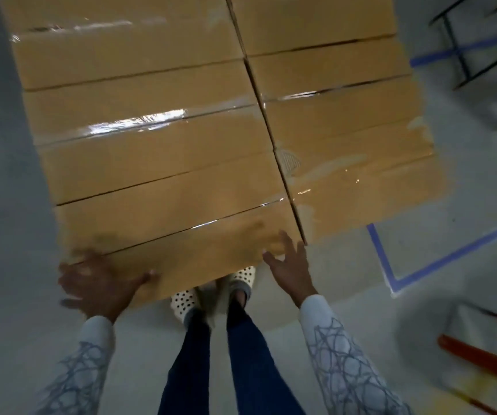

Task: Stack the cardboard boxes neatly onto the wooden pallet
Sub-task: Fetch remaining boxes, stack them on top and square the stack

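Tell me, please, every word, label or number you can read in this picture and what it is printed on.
No readable text: none of the cardboard boxes shows a legible word, label or number.
Faint grey mark on a right-hand box: too blurred to read.
Blue floor tape: plain, no writing.

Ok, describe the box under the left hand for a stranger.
Start at the block of tan cardboard boxes, laid in two columns. Follow the left column to the nearest box. Only this one has the left hand on its corner and spotted shoes showing at its near edge.
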Available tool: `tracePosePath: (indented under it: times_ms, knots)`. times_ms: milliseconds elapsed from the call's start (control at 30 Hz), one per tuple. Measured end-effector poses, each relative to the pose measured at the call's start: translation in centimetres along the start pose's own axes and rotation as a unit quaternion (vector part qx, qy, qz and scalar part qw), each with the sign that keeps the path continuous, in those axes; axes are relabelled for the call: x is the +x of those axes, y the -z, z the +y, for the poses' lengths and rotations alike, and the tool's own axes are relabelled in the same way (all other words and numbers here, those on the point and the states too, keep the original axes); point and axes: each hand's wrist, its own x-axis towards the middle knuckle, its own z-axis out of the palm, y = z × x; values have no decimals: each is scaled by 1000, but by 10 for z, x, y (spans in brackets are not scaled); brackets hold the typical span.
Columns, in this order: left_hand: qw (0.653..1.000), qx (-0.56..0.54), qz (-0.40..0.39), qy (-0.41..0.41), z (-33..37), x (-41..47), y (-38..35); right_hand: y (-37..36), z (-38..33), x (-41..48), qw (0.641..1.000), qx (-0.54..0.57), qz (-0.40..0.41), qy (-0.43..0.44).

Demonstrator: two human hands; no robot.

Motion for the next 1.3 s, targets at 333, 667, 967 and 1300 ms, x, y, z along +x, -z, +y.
tracePosePath:
  times_ms: [333, 667, 967, 1300]
  knots:
    - [1000, -16, -12, -19, -3, 20, -10, -47, 16, 52, 994, 34, 106, -17]
    - [998, -56, 1, -35, -6, 25, -13, -44, 3, 48, 997, 37, 68, -23]
    - [997, -69, -17, -33, -4, 24, -22, -49, 8, 53, 995, -6, 95, -11]
    - [999, -12, -23, -32, -8, 22, -17, -33, 3, 45, 994, -104, 31, 1]
